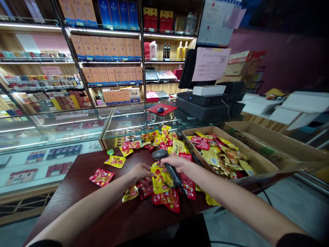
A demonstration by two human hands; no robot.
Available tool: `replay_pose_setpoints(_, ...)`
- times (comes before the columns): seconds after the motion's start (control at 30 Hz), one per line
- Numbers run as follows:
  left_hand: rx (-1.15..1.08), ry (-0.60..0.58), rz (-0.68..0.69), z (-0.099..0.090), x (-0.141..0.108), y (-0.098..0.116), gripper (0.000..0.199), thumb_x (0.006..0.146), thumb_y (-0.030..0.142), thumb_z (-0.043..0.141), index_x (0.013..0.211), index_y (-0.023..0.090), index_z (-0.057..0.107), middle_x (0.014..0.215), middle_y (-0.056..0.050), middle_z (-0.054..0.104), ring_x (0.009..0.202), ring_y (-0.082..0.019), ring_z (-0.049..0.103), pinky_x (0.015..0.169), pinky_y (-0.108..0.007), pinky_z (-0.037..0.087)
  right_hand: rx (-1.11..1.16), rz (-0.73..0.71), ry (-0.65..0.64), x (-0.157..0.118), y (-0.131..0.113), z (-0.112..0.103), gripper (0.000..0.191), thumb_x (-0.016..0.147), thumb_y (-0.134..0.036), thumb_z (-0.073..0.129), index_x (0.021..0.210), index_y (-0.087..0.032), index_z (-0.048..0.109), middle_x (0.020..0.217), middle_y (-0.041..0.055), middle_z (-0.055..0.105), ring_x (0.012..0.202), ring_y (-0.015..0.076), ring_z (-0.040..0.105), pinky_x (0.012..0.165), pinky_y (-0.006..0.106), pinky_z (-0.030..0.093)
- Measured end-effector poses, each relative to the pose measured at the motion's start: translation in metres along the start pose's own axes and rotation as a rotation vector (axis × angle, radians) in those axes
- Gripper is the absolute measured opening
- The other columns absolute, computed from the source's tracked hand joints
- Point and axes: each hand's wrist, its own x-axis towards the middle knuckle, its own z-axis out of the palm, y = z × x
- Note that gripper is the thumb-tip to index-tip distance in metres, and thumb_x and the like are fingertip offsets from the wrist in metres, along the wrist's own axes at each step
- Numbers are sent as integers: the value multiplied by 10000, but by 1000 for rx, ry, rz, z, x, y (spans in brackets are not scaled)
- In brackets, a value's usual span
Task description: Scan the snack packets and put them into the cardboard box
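My right hand (172,162) is wrapped round the handle of a dark barcode scanner (172,174), whose head points up and to the left. Just left of it, my left hand (141,172) pinches the edge of a yellow snack packet (158,179) with a food picture on it. Below both hands lie more packets, among them a red packet (167,199) and a gold packet (131,193). A pile of red and yellow packets (159,138) spreads over the table beyond my hands. To the left rest a separate red packet (101,177) and a yellow packet (114,161).
An open cardboard box (262,164) of packets stands on the right, beside another cardboard box (308,154). Behind are a glass counter (128,120), a mouse (160,109) on a red mat and a monitor (187,70). Stocked shelves line the back wall.
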Motion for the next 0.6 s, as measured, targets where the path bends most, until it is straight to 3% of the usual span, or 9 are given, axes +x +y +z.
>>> replay_pose_setpoints(0.17, -134, 8, 62, -16, 3, 8, 361, 546, 212, 835, 782, 137, 573, 764, -81, 691, 615, -192, 669, 569, -342, 576, 121, 75, -59, 2, -6, -12, 131, 642, -51, 531, 727, -137, 580, 592, -14, 583, 552, 102, 580, 655, 271, 539)
replay_pose_setpoints(0.33, -258, 171, 459, -18, 9, 22, 262, 606, 241, 795, 737, 157, 583, 744, -37, 673, 733, -186, 669, 730, -351, 562, 321, 136, -117, 0, -19, -18, 148, 673, -90, 521, 802, -144, 566, 639, 6, 575, 589, 151, 623, 691, 355, 558)
replay_pose_setpoints(0.5, 15, 197, 823, -10, -7, 23, 85, 695, 167, 708, 690, 205, 633, 958, -58, 664, 1166, -228, 535, 995, -345, 414, 456, 88, -71, -4, -27, -18, 126, 709, -165, 492, 815, -150, 557, 673, 36, 573, 611, 161, 638, 690, 347, 562)
replay_pose_setpoints(0.6, 123, 230, 968, -9, -19, 18, 69, 742, 167, 660, 706, 225, 666, 1062, -72, 629, 1252, -248, 452, 1046, -387, 354, 472, 79, -108, -7, -28, -16, 146, 693, -172, 499, 821, -146, 566, 678, 50, 586, 635, 181, 651, 684, 358, 564)
